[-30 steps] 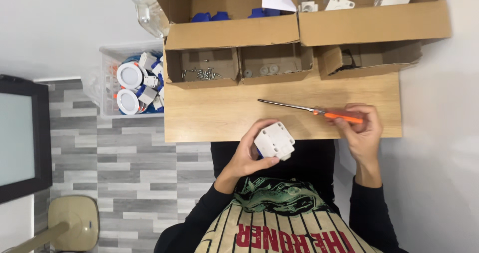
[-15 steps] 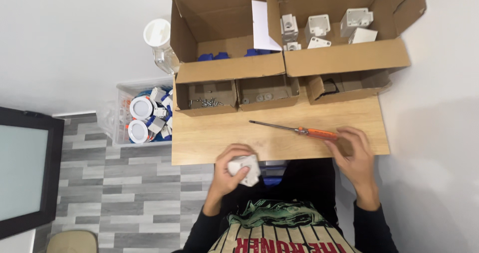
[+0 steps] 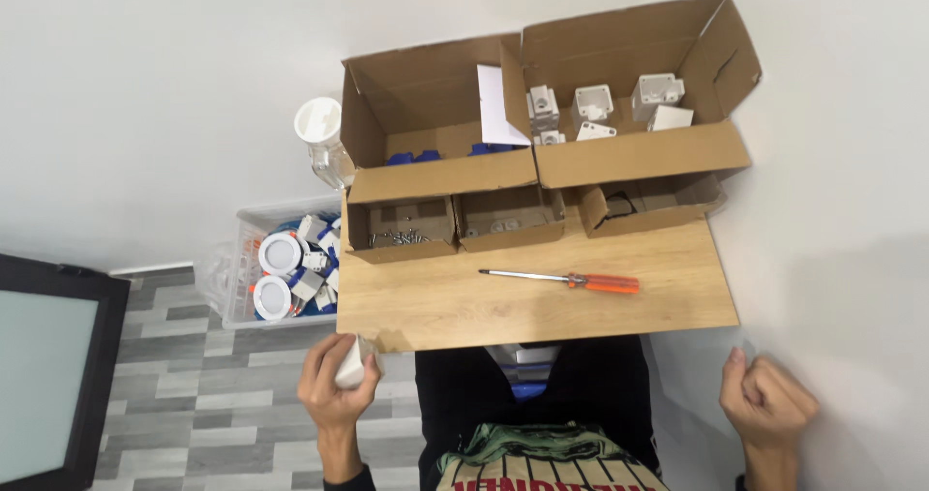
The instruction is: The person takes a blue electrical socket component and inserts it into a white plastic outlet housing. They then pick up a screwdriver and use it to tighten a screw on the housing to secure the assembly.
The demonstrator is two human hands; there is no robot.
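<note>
White box (image 3: 350, 363) gripped in left hand (image 3: 334, 386), seven o'clock off table (image 3: 677, 297); right hand (image 3: 767, 401) clenched empty, four o'clock; screwdriver (image 3: 561, 279) untouched.

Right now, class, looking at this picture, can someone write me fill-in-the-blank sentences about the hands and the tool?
1. The left hand holds a small ____ box.
2. The screwdriver on the wooden table has an ____ handle.
3. The right hand is closed in a fist and holds ____.

Missing words: white; orange; nothing
</note>
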